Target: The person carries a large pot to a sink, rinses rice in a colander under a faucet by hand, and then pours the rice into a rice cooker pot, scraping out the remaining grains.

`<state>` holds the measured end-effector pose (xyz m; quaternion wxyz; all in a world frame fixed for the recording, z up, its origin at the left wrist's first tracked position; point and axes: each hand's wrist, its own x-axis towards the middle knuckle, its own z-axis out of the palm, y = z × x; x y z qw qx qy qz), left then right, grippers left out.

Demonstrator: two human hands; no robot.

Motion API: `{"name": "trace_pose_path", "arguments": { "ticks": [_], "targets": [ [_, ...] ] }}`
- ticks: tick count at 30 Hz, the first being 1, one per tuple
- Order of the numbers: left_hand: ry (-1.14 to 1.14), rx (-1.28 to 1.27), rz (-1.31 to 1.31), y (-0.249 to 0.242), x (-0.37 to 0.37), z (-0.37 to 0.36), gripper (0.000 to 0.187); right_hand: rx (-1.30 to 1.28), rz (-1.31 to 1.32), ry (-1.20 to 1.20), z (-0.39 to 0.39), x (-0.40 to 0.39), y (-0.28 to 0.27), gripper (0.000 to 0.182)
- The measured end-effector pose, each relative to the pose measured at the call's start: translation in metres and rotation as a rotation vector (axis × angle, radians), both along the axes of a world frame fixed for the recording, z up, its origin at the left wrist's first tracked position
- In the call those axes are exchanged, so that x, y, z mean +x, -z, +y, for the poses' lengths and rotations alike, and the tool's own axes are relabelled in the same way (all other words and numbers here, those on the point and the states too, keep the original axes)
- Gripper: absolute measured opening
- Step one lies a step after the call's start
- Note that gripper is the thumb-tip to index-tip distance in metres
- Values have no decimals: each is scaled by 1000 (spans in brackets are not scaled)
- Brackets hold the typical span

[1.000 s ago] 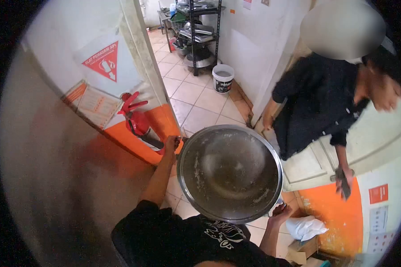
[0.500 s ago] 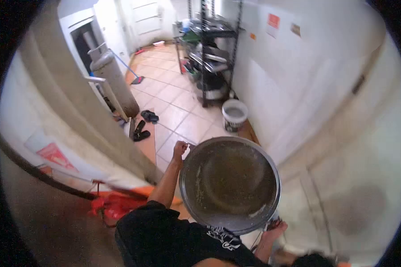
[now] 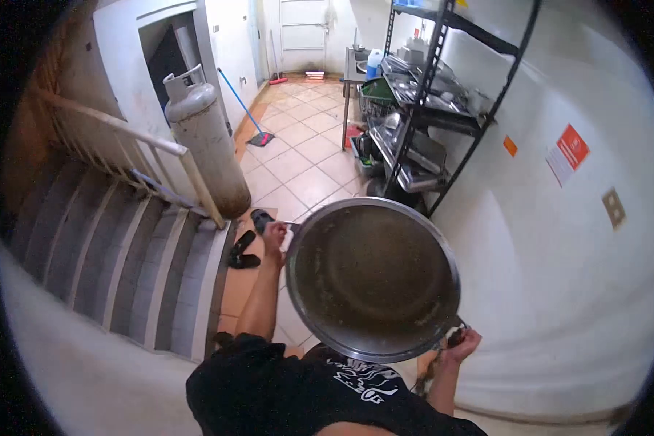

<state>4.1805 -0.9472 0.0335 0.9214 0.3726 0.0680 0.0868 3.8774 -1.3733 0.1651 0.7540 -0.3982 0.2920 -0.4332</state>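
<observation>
A large round metal pan (image 3: 374,280) with a dark, stained inside is held in front of my body. My left hand (image 3: 275,240) is closed on the handle at its upper left, with something pale between hand and handle. At the lower right rim, my right hand (image 3: 463,344) grips the other handle, a dark cloth-like bit showing at the fingers. The pan's underside is hidden.
Stairs with a railing (image 3: 123,131) lie left. A gas cylinder (image 3: 207,145), black sandals (image 3: 245,251) and a broom (image 3: 260,138) stand or lie along the left side. A loaded metal rack (image 3: 450,116) stands right, beside a white wall (image 3: 545,291).
The view has moved forward past the wall on the left, so the stairs now show and the rack is nearer. Both hands still hold the pan, which sits slightly higher in view.
</observation>
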Motion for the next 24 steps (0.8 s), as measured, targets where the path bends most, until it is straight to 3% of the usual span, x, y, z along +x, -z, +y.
{"name": "trace_pose_path", "arguments": {
  "ticks": [2,3,4,6,7,8,9,12,13,16,18,20,22,24],
  "targets": [
    [109,-141,-79,-21,64,-7,22,29,-23,-117,-54,83,4,29],
    [255,-319,-140,-37,86,-3,23,18,-79,-227,-48,123,-19,28],
    [-152,-9,-42,-78,108,-99,23,32,-89,-221,-123,166,-41,28],
    [-191,-160,38,-81,169,-102,28,108,25,-316,-144,241,-49,28],
    [-179,-137,39,-86,192,-147,28,130,23,-303,-194,272,-44,28],
    [-223,74,85,-95,215,-149,29,139,41,-347,-205,313,-36,27],
    [-274,286,123,-100,243,-138,30,148,51,-397,-204,358,-28,25],
    [-223,456,26,-101,331,-97,35,182,61,-530,-201,494,-3,27],
    [-243,419,81,-123,358,-93,37,305,37,-557,-189,536,-14,27],
    [-222,305,140,-165,438,-87,37,337,-20,-724,-200,667,2,24],
    [-251,383,186,-191,495,-95,39,334,-23,-808,-214,743,4,25],
    [-292,440,240,-199,545,-87,42,376,6,-856,-203,815,0,27],
    [-336,523,206,-201,596,-122,44,385,22,-842,-240,878,16,29],
    [-280,435,227,-200,667,-104,45,396,-15,-865,-221,952,31,29]
  ]
}}
